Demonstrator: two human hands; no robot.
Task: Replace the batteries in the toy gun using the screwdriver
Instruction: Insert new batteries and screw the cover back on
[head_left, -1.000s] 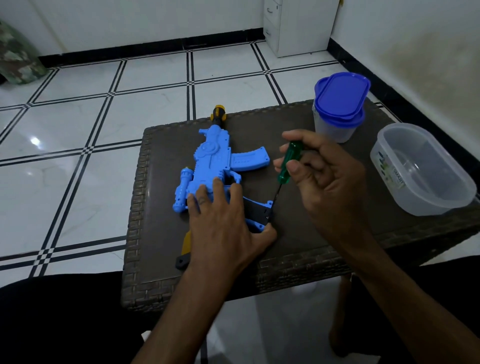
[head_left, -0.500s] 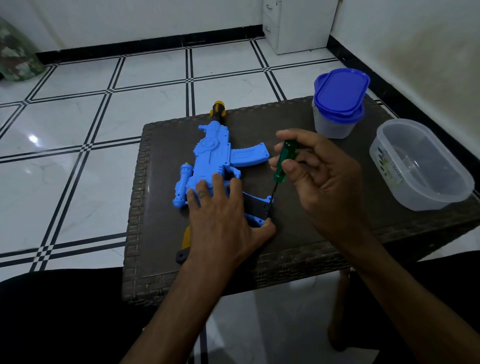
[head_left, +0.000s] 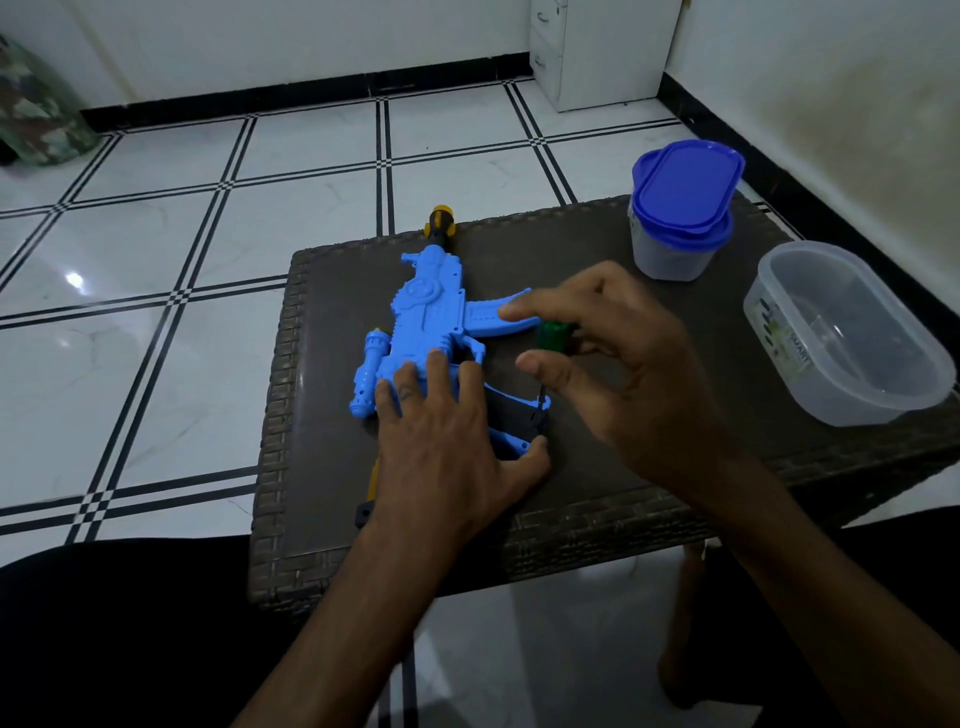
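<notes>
His left hand presses flat on the blue toy gun on the desk; the right hand pinches a green screwdriver upright at its grip.

A blue toy gun lies flat on the dark woven counter, muzzle pointing away. The left hand presses down on its rear half, fingers spread. The right hand pinches the green handle of a screwdriver, whose shaft stands nearly upright with its tip at the gun's dark grip panel. A blue-lidded container and an open clear container stand at the right.
</notes>
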